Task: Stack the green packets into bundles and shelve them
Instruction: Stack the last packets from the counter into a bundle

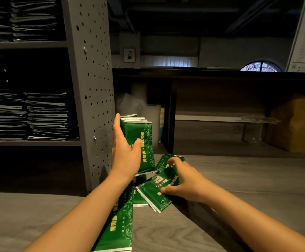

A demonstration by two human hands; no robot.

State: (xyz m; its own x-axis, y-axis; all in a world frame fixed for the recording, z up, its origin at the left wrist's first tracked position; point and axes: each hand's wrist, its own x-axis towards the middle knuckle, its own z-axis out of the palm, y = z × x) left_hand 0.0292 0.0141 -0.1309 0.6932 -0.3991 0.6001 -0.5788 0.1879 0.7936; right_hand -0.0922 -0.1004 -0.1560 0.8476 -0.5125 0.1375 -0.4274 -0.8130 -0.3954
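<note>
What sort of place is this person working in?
Probably a storeroom or packing room: grey metal shelving holding stacked flat packets, and loose green packets on the wooden table.

Two hands, left hand [125, 153] and right hand [182, 182], one upright bundle [139, 131] of green packets, too tightly packed to count, and at least four loose packets [155, 195] on one table [239, 188]. Four dark stacks [47, 115] sit on one metal rack [91, 70], two per shelf. One brown box [297, 124].

A brown paper bag [297, 122] stands beside clear plastic cups [252, 130] under a dark counter [221, 73].
</note>
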